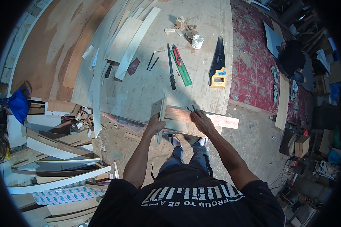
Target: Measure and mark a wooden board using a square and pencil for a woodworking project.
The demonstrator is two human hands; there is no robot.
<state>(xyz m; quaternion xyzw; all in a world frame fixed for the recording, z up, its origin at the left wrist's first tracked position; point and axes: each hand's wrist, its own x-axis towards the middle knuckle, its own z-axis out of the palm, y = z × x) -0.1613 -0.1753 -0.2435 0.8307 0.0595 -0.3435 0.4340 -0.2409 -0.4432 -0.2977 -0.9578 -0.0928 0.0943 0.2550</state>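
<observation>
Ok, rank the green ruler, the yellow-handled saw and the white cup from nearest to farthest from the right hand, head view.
From the right hand:
1. Yellow-handled saw, just beyond it, slightly right.
2. Green ruler, beyond it, slightly left; close to the saw's distance.
3. White cup, farthest up the board.

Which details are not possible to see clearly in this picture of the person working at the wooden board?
- Head view: what the right hand holds over the reddish board is too small to identify; it looks like a thin dark tool.
- Head view: the left hand covers where the square meets the board.
- Head view: the small pieces near the white cup are too small to name.
- Head view: the dark fisheye rim hides the right-hand clutter.
</observation>
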